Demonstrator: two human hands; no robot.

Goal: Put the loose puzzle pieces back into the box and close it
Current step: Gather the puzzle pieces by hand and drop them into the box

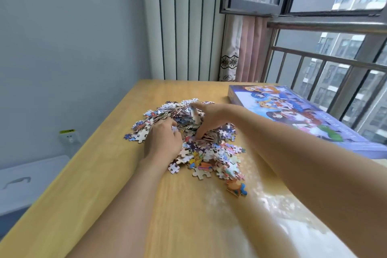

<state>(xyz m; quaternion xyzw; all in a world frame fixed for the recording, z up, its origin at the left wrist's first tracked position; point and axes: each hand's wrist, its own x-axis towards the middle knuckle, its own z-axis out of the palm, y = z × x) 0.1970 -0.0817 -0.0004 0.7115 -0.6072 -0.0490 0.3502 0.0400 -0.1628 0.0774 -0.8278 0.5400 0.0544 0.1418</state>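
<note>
Left hand (162, 142): back facing up, resting on the near left flank of the heap of puzzle pieces (201, 132), fingers curled down into the pieces as if gathering them; whether any piece is actually pinched cannot be told. Right hand (211, 118): set on the crown of the heap, fingers spread and bent, tips pushed in among the pieces on the far and near sides; grip likewise cannot be confirmed.

The heap lies between and under both hands on the wooden table (109, 174). Several pieces have spread towards the viewer from the hands, and one orange-and-blue piece (237, 188) lies apart, nearest the viewer, beneath the right forearm.

Box (303, 115): flat, purple-edged, cartoon picture uppermost, lid on, lying to the right of the right hand near the window railing (335, 63), clear of the heap.

A wall socket (70, 137) sits to the left of the left hand, beyond the table edge.
</note>
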